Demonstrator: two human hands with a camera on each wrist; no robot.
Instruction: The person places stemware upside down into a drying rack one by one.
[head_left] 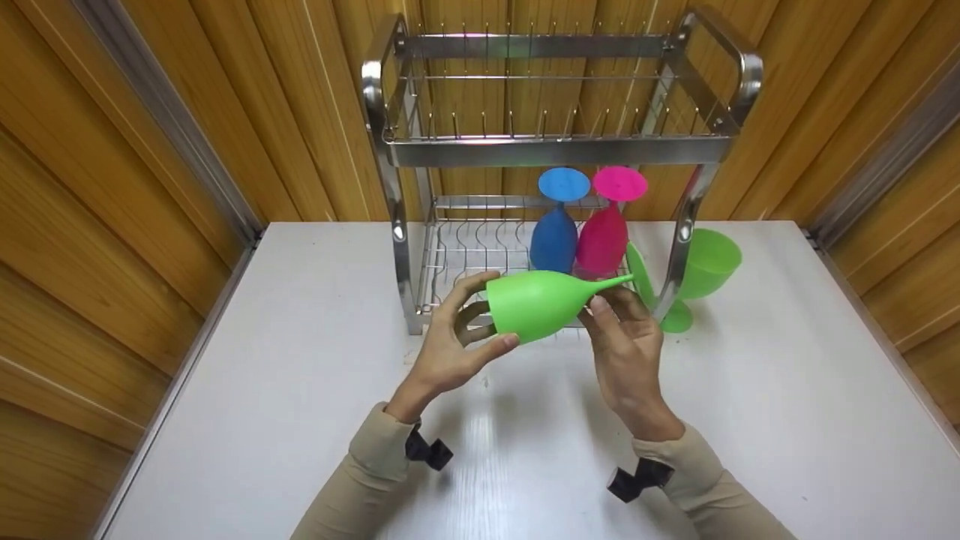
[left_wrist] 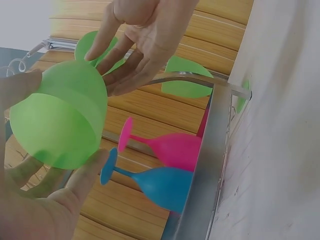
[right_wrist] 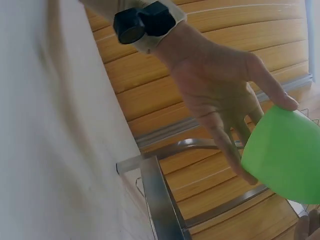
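A light green plastic goblet [head_left: 536,304] is held on its side above the table, in front of the rack. Its mouth faces left and its thin stem points right, ending in a round foot. My left hand [head_left: 450,341] grips the cup near the rim, thumb below and fingers on the far side. My right hand [head_left: 626,352] pinches the stem near the foot. The left wrist view looks into the goblet's hollow mouth [left_wrist: 55,130], with the right fingers at its stem behind. On the rack's lower shelf, a blue goblet [head_left: 553,238] and a pink goblet [head_left: 602,240] stand upside down.
A two-tier metal dish rack [head_left: 555,152] stands at the back of the white table [head_left: 300,390]. Right of its leg, another green goblet [head_left: 711,262] stands upright on the table. Wood-patterned walls [head_left: 292,112] enclose the back and sides.
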